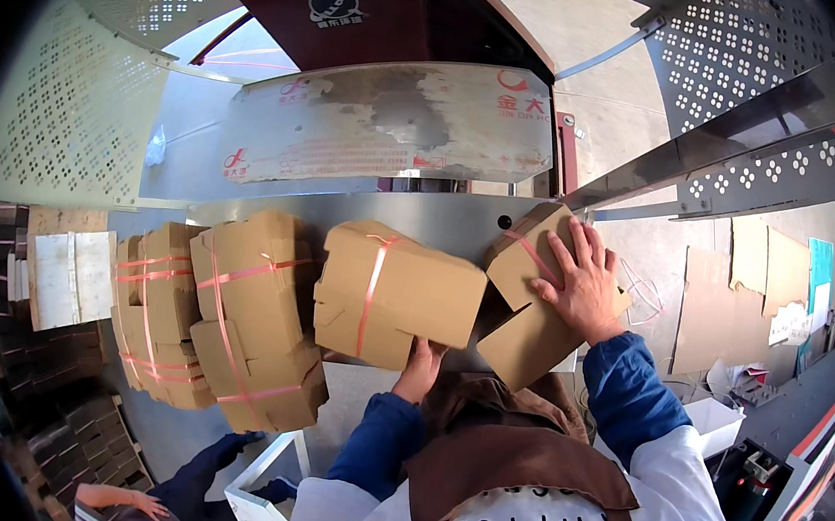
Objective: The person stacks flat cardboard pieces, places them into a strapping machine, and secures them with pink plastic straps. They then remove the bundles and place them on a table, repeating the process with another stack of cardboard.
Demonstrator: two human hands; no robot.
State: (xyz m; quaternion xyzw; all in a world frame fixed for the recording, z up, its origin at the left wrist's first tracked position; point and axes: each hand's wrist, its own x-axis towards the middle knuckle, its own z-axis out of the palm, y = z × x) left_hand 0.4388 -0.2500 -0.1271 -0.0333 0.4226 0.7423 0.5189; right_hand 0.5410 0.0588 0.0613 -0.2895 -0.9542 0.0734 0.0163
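Observation:
Bundles of flat brown cardboard tied with pink strap lie in a row in front of me. My right hand [584, 280] rests on the right bundle [523, 346], fingers spread over its far part and the strap. At the near edge of the middle bundle [426, 297], my left hand [419, 371] grips from below, its fingers mostly hidden by the cardboard. One strap runs across this bundle's middle. Left of it stand two more strapped bundles, a larger one [250, 310] and one at the end [162, 321], both crossed by several straps.
A metal work surface [412, 218] runs under the bundles, with a dark red machine [331, 11] and a worn metal panel [391, 122] behind. Perforated guards [75, 107] flank it. Lower left, another person's hand [150, 508] shows near stacked cardboard [103, 446]. A white bin [713, 427] stands right.

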